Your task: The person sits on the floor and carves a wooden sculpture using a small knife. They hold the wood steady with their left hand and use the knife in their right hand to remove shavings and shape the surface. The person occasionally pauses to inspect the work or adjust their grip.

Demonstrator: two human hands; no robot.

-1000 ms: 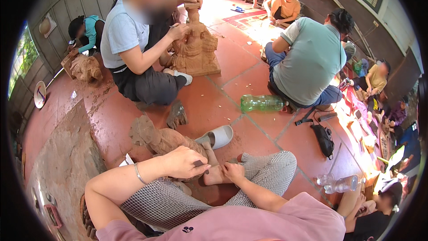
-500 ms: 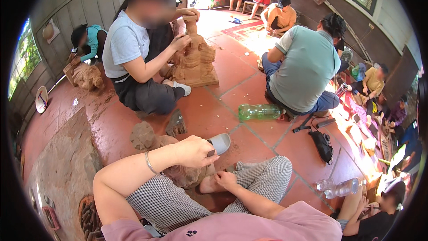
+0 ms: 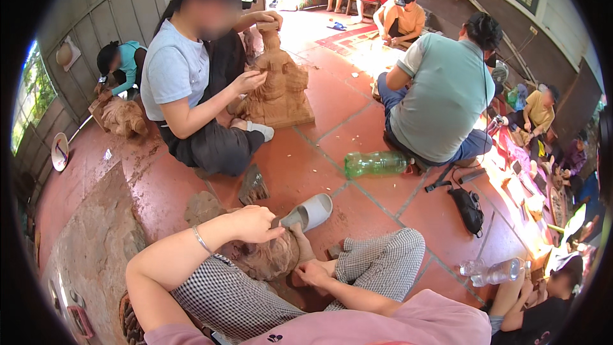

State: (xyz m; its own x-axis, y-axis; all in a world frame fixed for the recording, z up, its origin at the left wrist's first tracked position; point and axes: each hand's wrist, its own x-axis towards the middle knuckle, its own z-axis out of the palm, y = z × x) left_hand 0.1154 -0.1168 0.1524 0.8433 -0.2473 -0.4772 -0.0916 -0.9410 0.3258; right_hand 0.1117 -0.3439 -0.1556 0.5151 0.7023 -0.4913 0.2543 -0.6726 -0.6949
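Between your knees, low centre of view: brown clay lump [image 3: 271, 257], resting against your checkered trouser leg [image 3: 236, 300] above the red tiled floor [image 3: 377, 211].

Your left hand [image 3: 255, 224] sits on top of the lump, fingers curled shut around a small dark tool [image 3: 276, 222]; only its tip shows. A thin bracelet [image 3: 202, 240] is on that wrist.

Your right hand [image 3: 313, 273] is against the lump's lower right side, fingers bent and pressed on the clay. Gripping or only bracing: can't tell.

Just beyond the lump: grey slipper [image 3: 310, 212], sole side on the floor. Further left, two loose clay chunks [image 3: 253, 185].

Green plastic bottle [image 3: 377, 164] lies on its side mid-floor. Clear bottle [image 3: 491, 272] lies on its side at right, by your right knee. Black pouch [image 3: 469, 210] with a strap sits between them.

Opposite you, a seated person in a pale blue shirt [image 3: 172, 70] has both hands on a tall clay figure [image 3: 278, 83]. A person in a grey-green shirt [image 3: 444, 96] sits with back turned, right of the green bottle.
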